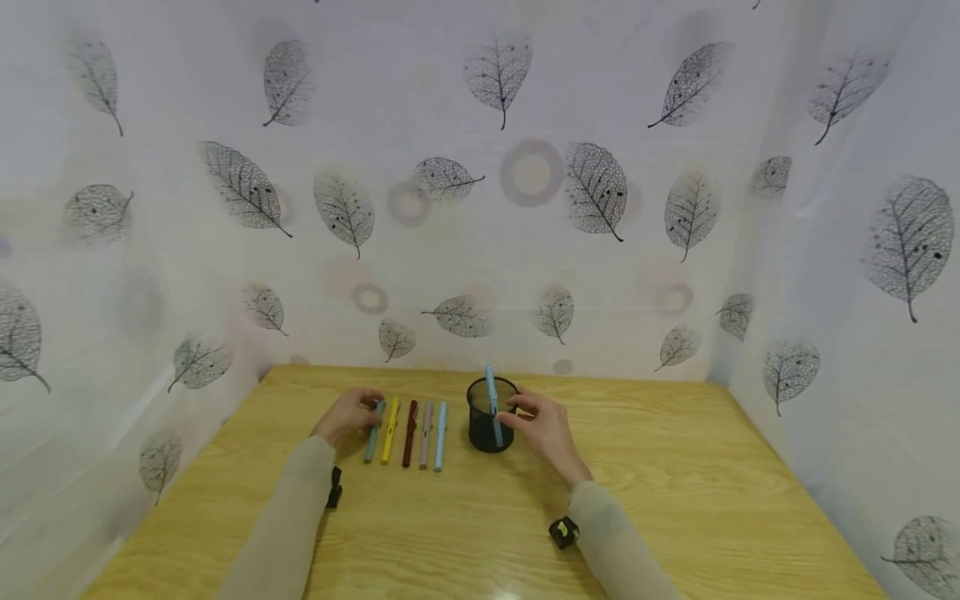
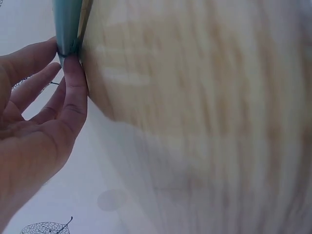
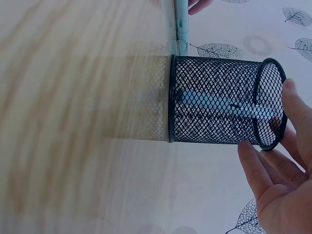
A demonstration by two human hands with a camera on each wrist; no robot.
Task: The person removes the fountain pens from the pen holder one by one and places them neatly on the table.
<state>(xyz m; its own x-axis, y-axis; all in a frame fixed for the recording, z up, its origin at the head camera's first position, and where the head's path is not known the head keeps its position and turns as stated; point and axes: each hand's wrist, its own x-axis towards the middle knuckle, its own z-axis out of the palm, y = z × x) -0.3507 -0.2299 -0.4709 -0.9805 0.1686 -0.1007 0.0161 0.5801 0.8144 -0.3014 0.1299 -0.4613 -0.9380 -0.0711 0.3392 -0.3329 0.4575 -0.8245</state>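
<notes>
In the head view, my left hand (image 1: 351, 417) is at the left end of a row of capped pens and pinches the upper end of a teal pen (image 2: 68, 24) between thumb and fingers. Beside that pen lie a yellow pen (image 1: 391, 432), a dark red pen (image 1: 410, 433), a mauve pen (image 1: 426, 435) and a light blue pen (image 1: 440, 437). Right of the row stands a black mesh pen cup (image 3: 219, 129). A blue pen (image 1: 490, 385) leans inside it, its top above the rim. My right hand (image 1: 549, 429) holds the cup near its rim, from the right.
The wooden tabletop (image 1: 450, 533) runs up to a pale leaf-printed curtain (image 1: 480, 275) at the back and both sides. A black wrist strap piece (image 1: 563, 532) sits at the right sleeve, another (image 1: 334, 487) at the left.
</notes>
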